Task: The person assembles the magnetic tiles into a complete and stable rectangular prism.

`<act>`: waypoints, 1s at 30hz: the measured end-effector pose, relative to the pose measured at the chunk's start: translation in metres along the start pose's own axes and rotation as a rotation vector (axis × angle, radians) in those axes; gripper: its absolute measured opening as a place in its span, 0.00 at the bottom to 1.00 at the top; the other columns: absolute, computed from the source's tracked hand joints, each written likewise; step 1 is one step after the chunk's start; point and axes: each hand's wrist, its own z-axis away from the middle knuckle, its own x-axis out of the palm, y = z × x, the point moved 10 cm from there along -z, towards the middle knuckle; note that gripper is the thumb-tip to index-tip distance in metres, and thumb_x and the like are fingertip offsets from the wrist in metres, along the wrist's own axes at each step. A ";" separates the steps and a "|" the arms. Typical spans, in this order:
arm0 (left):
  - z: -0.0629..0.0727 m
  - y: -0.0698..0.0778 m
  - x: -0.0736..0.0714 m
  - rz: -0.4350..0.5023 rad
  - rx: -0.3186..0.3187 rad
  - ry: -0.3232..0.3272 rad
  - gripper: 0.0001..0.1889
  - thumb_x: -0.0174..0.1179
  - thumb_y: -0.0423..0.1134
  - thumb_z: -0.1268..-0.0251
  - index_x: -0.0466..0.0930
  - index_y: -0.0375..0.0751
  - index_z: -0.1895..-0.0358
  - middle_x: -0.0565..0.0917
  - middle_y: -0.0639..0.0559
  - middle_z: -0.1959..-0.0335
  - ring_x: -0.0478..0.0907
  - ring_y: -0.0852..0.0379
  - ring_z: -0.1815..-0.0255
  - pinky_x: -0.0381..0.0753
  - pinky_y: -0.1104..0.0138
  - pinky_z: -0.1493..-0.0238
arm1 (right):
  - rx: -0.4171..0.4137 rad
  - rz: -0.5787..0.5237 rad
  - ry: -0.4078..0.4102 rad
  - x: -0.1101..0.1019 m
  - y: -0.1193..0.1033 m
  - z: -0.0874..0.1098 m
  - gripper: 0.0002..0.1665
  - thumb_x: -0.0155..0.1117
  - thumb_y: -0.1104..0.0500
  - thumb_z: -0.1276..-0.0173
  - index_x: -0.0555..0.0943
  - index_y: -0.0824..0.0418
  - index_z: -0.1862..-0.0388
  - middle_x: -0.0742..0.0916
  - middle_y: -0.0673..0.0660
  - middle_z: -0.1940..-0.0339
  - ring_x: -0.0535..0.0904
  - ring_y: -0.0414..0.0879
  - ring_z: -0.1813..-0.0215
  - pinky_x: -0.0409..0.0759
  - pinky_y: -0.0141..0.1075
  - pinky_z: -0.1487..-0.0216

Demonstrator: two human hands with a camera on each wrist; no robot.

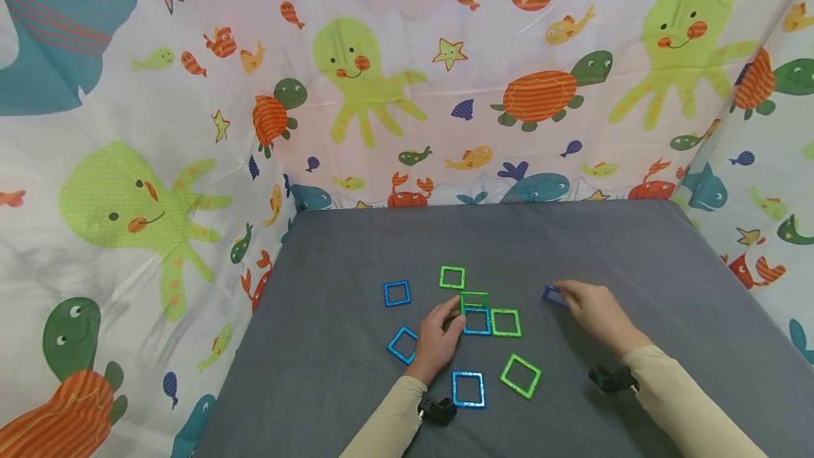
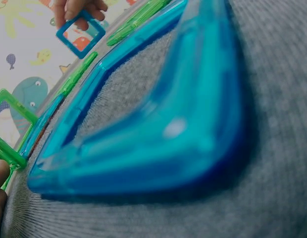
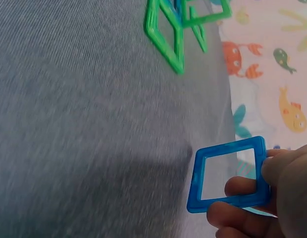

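Observation:
My right hand (image 1: 598, 313) pinches a blue square magnetic tile frame (image 3: 195, 181) by one side, holding it up off the grey cloth to the right of the others. My left hand (image 1: 439, 338) is at the left side of a small joined group, its thumb and fingers curled at an upright green square tile (image 2: 15, 106). In that group a blue tile (image 1: 477, 332) lies flat, with a flat green tile (image 1: 505, 335) along its right edge. Green frames (image 1: 475, 294) stand up at its back. Only fingertips (image 2: 0, 173) of the left hand show in its wrist view.
Loose blue tiles lie at the left (image 1: 397, 303), beside the left wrist (image 1: 399, 355) and in front (image 1: 468, 406). Loose green tiles lie behind the group (image 1: 452, 287) and at front right (image 1: 520, 376). A sea-animal printed curtain (image 1: 381, 168) borders the grey cloth surface (image 1: 343, 253).

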 end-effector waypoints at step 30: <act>-0.002 -0.004 0.003 -0.016 -0.018 0.003 0.24 0.51 0.47 0.20 0.71 0.49 0.26 0.83 0.51 0.38 0.80 0.56 0.38 0.77 0.55 0.34 | -0.231 -0.040 -0.066 0.045 -0.074 -0.031 0.12 0.59 0.68 0.26 0.86 0.64 0.49 0.91 0.58 0.55 0.88 0.53 0.53 0.85 0.49 0.51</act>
